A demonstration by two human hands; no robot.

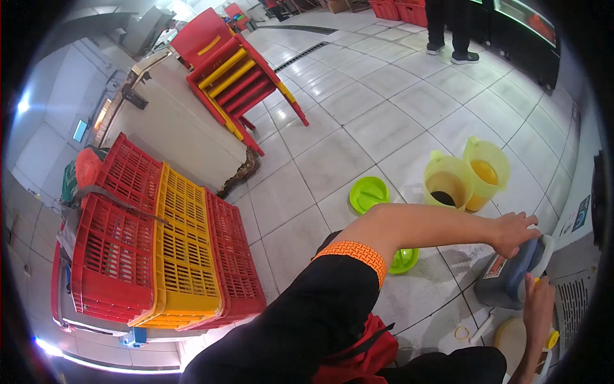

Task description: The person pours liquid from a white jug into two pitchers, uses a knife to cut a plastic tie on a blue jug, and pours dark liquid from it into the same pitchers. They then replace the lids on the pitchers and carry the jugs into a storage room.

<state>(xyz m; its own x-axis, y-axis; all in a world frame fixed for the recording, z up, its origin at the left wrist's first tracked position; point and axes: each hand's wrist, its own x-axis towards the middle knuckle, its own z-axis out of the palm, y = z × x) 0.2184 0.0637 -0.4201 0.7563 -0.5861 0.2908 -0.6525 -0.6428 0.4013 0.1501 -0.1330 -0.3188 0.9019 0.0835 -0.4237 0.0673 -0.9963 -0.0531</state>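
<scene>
A dark blue-grey jerrycan [495, 285] with a label stands on the tiled floor at the right, against a grey vented panel. My left hand [513, 234] reaches across from the orange-cuffed sleeve and holds the top of this can, fingers curled over it. Lower down, my right hand [539, 301] has its fingers closed around a small yellow cap [536, 281] at the can's side; part of the cap is hidden. Beyond my forearm stand two translucent yellow jugs: one jug [448, 176] contains dark liquid, the other jug [486, 168] orange liquid.
A green lid [369, 194] lies on the floor, and another green lid [403, 261] sits partly behind my arm. Beside my knee is a pale container [515, 339] with a yellow cap. Red and yellow crates [185, 237] and stacked chairs [240, 80] occupy the left. A person [451, 29] stands farther off.
</scene>
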